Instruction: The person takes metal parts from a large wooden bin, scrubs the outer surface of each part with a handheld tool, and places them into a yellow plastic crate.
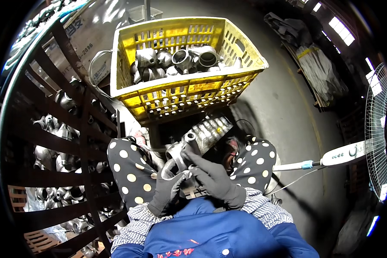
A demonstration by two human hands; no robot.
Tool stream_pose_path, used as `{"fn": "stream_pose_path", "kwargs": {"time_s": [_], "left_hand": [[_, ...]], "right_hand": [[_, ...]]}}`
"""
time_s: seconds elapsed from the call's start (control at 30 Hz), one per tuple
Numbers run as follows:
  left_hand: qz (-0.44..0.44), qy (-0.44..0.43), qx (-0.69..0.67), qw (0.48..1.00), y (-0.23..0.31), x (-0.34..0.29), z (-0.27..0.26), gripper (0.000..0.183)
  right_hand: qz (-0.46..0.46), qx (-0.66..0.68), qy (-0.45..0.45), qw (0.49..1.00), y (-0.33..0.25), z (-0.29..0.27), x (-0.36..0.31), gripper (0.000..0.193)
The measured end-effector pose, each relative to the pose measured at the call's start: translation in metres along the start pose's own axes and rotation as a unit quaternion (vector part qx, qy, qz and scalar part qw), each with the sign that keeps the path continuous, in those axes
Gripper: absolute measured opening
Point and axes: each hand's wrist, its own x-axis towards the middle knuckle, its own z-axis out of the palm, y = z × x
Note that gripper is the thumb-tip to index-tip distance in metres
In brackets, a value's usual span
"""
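On my left stands the slatted metal bin [51,177], its bars presumably there to stop the heaped castings [45,155] spilling against my leg. Ahead, past my knees, sits the yellow crate [189,80], near edge toward me, so I'd judge its open top is handy; more pieces lie jumbled inside, between its left and right walls. Below that near edge, between my knees, is a ribbed metal block [210,131]. My gloved right hand [217,177] lies along the right of the casting [175,154] in my lap, fingers together and stretched; how hard they press, I cannot tell. My left hand [165,189] curls its fingers round the lower left, probably to steady it, leaving the round opening uncovered.
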Motion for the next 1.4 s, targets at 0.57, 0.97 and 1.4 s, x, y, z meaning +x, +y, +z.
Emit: {"fn": "stream_pose_path", "kwargs": {"time_s": [0.57, 0.97, 1.4], "left_hand": [[-0.052, -0.031, 0.065, 0.996, 0.019, 0.0, 0.002, 0.015], [0.017, 0.0, -0.034, 0.999, 0.023, -0.004, -0.006, 0.03], [-0.079, 0.006, -0.219, 0.972, -0.018, 0.011, -0.032, 0.037]], "right_hand": [[0.094, -0.046, 0.081, 0.991, -0.016, -0.034, 0.002, 0.057], [0.109, 0.019, 0.133, 0.985, -0.01, -0.031, -0.008, 0.036], [0.257, 0.23, 0.227, 0.911, 0.016, -0.037, -0.002, 0.027]]}}
